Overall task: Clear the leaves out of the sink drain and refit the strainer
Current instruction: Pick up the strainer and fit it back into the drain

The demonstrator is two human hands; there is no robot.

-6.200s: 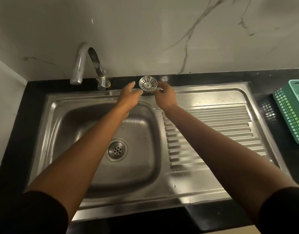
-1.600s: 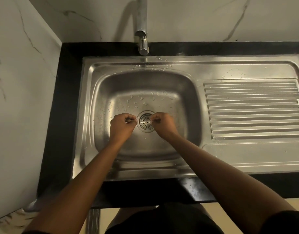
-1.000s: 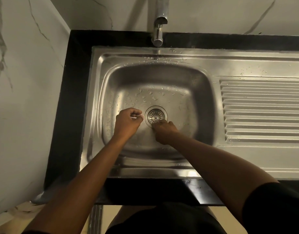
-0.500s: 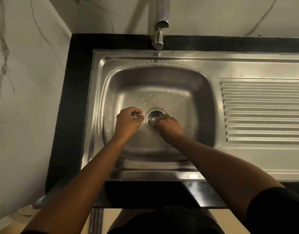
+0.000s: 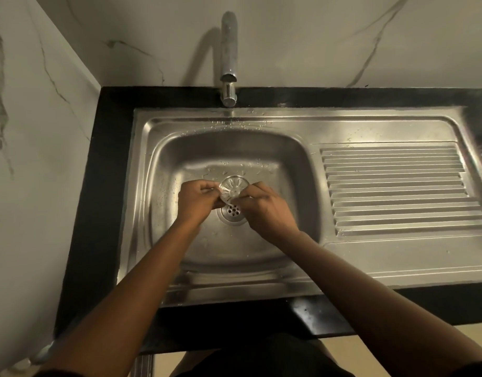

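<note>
A round metal strainer [image 5: 233, 188] with radial slots is held above the steel sink basin [image 5: 283, 164], blurred by motion. My left hand [image 5: 197, 201] pinches its left rim and my right hand [image 5: 264, 206] pinches its right rim. Just below and in front of it, the open drain [image 5: 233, 212] shows its ring and several small holes. No leaves are visible in the drain or the basin.
The tap spout [image 5: 229, 58] hangs over the basin's back edge. A ribbed draining board [image 5: 397, 186] lies to the right. Black countertop [image 5: 109, 186] frames the sink, with a marble wall on the left and behind. Water drops dot the basin.
The strainer sat in the drain with my right fingers on it; now both hands hold it lifted off, above the bare drain. The camera has pulled back.
</note>
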